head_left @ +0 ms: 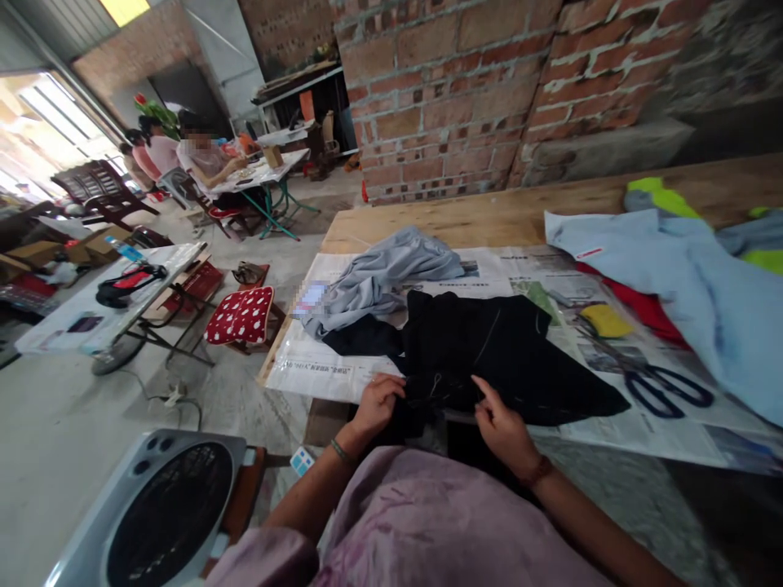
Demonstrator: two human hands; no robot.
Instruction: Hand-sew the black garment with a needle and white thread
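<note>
"One black cloth (465, 326) lay on the tabletop (519, 220). Where were the fingers?"

"At its near edge, close to the person's tummy. The left hand (374, 408) had its fingers curled up, pinching the near left part. Most of the cloth lay past them."

"And the right hand (507, 436)?"

"Its pointing finger was stretched out and touched the near edge, farther along. Its thumb was a bit lower. I couldn't tell if they had a grip."

"What was between the two hands?"

"A strip of the black cloth, with one small pale loop (436, 381) on it."

"How many other things did you count?"

"One pair of scissors (657, 388) with two dark handles, on the right. One yellow thing (605, 320) was by the blades, and I couldn't tell what it was. One grey cloth (391, 269) lay in a heap, behind on the left. One pale blue cloth (679, 261) was on the right, with some red cloth (648, 310) peeking out under it."

"What was under the black cloth?"

"Newspaper (299, 363), spread over the wood."

"And on the floor?"

"I saw one stool (241, 316) with a red, spotty seat, left of the tabletop."
</note>
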